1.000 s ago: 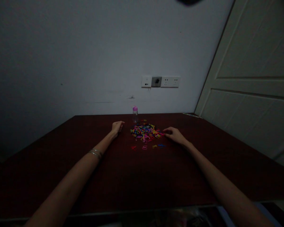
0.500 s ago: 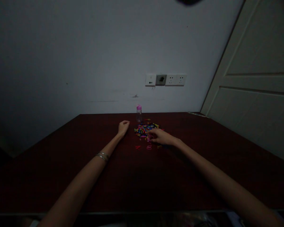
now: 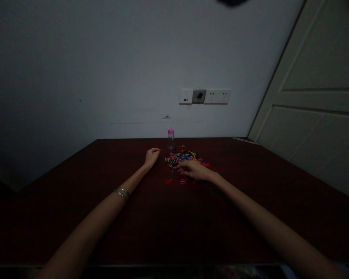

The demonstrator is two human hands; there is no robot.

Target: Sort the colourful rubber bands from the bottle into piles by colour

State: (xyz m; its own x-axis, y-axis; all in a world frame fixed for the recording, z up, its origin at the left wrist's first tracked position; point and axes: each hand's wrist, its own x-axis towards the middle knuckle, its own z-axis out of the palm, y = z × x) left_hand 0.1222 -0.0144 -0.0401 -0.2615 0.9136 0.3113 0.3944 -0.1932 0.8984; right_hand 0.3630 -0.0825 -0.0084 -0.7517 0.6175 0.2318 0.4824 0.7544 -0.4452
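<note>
A heap of small, thin loops in many colours [image 3: 178, 156], which look like rubber bands, lies on the dark red table [image 3: 174, 221]. My right hand [image 3: 193, 169] is over the near right edge of the heap, fingers stretched to the left and thumb apart from them; I see nothing held. Just in front of it are a pink loop [image 3: 183, 181] and a red piece [image 3: 169, 181]. Left of the heap, my left hand [image 3: 152, 156] rests on its side with curled fingers, touching no loops. Behind the heap stands a clear bottle [image 3: 171, 143] with a pink cap.
A pale wall [image 3: 119, 77] rises behind the table, with a row of sockets and switches [image 3: 205, 96] on it. To the right is a light panelled door [image 3: 314, 97]. The table's near edge [image 3: 163, 265] runs along the bottom.
My right hand has shifted slightly left and toward me along the heap, now partly covering the yellow loop in front. My left hand stays in place. The view has tilted slightly.
</note>
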